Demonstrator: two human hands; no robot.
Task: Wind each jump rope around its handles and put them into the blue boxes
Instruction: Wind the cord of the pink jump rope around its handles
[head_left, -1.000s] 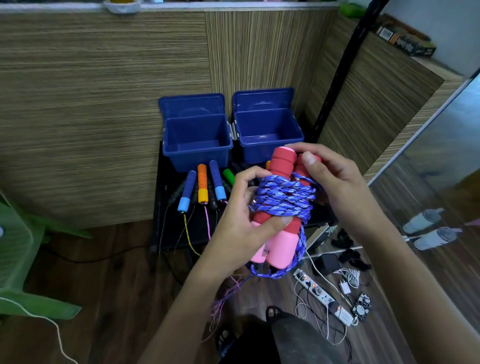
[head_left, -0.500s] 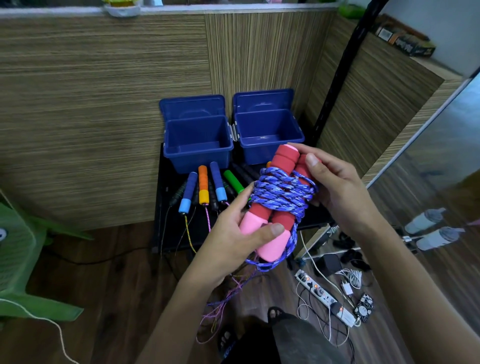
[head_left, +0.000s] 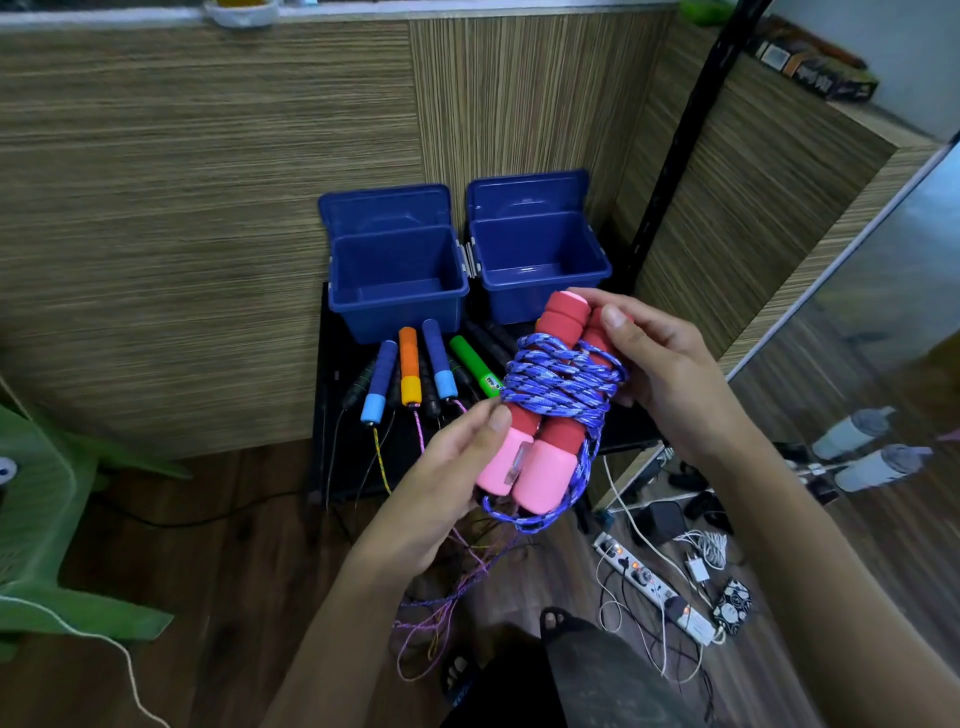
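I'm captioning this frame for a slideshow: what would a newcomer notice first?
The red-and-pink handles wrapped in purple rope, held mid-frame by the left hand and right hand. Behind them, two open blue boxes stand against the wall, with more rope handles lying in front.

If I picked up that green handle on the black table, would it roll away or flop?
The green handle looks round and smooth, so a push would probably roll it. It seems stiff, likely light plastic. Its cord, hidden behind the purple rope, would probably dangle floppily.
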